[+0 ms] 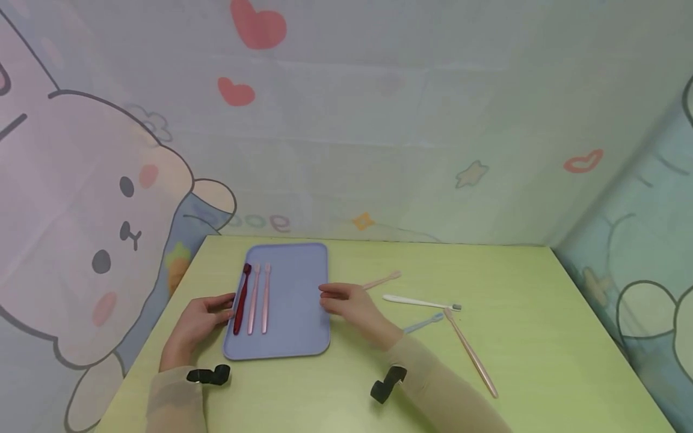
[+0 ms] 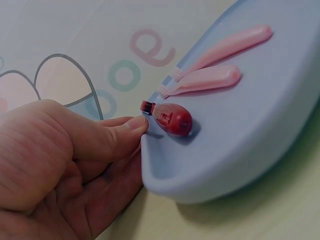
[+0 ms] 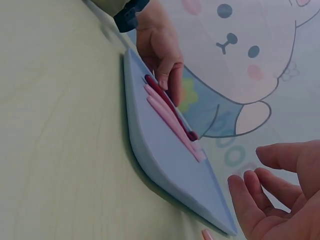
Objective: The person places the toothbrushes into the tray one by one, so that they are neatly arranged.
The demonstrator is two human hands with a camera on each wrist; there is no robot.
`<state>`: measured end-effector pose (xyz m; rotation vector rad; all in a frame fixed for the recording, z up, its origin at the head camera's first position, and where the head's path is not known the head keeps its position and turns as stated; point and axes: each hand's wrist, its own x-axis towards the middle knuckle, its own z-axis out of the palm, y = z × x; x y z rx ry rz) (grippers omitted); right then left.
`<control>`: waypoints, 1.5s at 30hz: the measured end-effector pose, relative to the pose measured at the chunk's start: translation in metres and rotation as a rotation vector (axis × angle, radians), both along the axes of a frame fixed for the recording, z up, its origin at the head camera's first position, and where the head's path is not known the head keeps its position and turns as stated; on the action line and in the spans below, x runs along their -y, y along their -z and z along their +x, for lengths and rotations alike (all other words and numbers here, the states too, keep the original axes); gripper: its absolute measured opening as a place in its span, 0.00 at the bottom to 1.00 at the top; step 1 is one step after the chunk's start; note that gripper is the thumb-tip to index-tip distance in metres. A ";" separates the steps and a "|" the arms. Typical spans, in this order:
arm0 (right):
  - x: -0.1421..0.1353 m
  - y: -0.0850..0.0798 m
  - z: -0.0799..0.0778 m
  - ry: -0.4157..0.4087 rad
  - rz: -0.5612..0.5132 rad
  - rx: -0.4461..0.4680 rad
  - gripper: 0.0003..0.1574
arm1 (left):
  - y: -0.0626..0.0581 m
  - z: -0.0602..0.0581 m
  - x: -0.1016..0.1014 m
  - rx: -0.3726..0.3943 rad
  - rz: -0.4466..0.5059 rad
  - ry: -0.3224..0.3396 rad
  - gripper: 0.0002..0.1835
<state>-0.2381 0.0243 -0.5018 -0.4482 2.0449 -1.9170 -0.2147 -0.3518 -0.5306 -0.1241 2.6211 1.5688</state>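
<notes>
A printed cloth (image 1: 368,120) spans the upper frame, above the yellow-green table (image 1: 541,319). Left of centre, the blue tray (image 1: 298,288) holds a dark red toothbrush (image 1: 241,304) nearest its left rim, then two pale pink toothbrushes (image 1: 265,304); tray floor extends from these to the right rim. The left hand (image 1: 196,325) pinches the left rim; the right hand (image 1: 357,305), relaxed and holding nothing, is at the right rim. Right of centre lie two peach-pink toothbrushes (image 1: 472,355), a white toothbrush (image 1: 417,301) and a light blue toothbrush (image 1: 424,323), with tabletop stretching to the right edge.
</notes>
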 end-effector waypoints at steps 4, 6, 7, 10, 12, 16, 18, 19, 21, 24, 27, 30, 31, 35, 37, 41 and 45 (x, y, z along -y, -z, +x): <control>-0.018 -0.005 0.000 0.013 0.011 -0.016 0.28 | 0.002 0.000 0.000 0.002 0.040 0.003 0.28; -0.027 -0.008 -0.001 0.024 0.005 -0.009 0.28 | 0.003 -0.001 0.000 0.003 0.064 0.006 0.28; -0.032 -0.008 -0.001 0.028 0.008 -0.009 0.29 | 0.003 -0.001 -0.001 0.002 0.075 0.008 0.28; -0.047 -0.009 -0.003 0.044 0.011 -0.008 0.29 | 0.004 -0.002 -0.001 0.002 0.080 0.012 0.28; -0.056 -0.009 -0.004 0.052 0.017 -0.012 0.29 | 0.005 -0.003 -0.001 0.003 0.081 0.011 0.28; -0.072 -0.010 -0.007 0.077 0.025 -0.009 0.29 | 0.004 -0.004 -0.001 0.006 0.086 0.005 0.28; -0.080 -0.010 -0.008 0.090 0.027 0.003 0.30 | 0.003 -0.004 0.000 0.006 0.075 0.000 0.28; -0.084 -0.011 -0.007 0.095 0.029 0.007 0.30 | 0.003 -0.004 -0.001 0.005 0.066 -0.002 0.28; -0.095 -0.012 -0.006 0.094 0.031 0.019 0.31 | 0.002 -0.004 -0.001 0.000 0.050 -0.008 0.27; -0.118 -0.012 -0.003 0.089 0.039 0.027 0.32 | 0.001 -0.004 -0.003 -0.009 0.030 -0.010 0.27; -0.147 -0.013 0.003 0.095 0.053 0.035 0.34 | 0.002 -0.003 -0.004 -0.005 0.020 -0.009 0.27; -0.173 -0.016 0.009 0.128 0.069 0.044 0.35 | 0.002 -0.003 -0.002 -0.008 -0.007 -0.007 0.27; -0.182 -0.017 0.010 0.139 0.073 0.045 0.35 | 0.002 -0.003 -0.002 -0.010 -0.014 -0.005 0.27; -0.208 -0.020 0.016 0.180 0.086 0.032 0.36 | 0.000 -0.002 -0.001 -0.009 -0.012 -0.008 0.27; -0.220 -0.021 0.018 0.193 0.092 0.021 0.37 | -0.002 -0.002 -0.002 -0.011 -0.032 -0.002 0.27; -0.241 -0.017 0.023 0.228 0.105 0.018 0.38 | -0.005 -0.003 -0.005 -0.020 -0.120 0.001 0.26; -0.256 -0.011 0.026 0.235 0.133 0.012 0.38 | -0.006 -0.002 -0.006 -0.026 -0.176 -0.001 0.26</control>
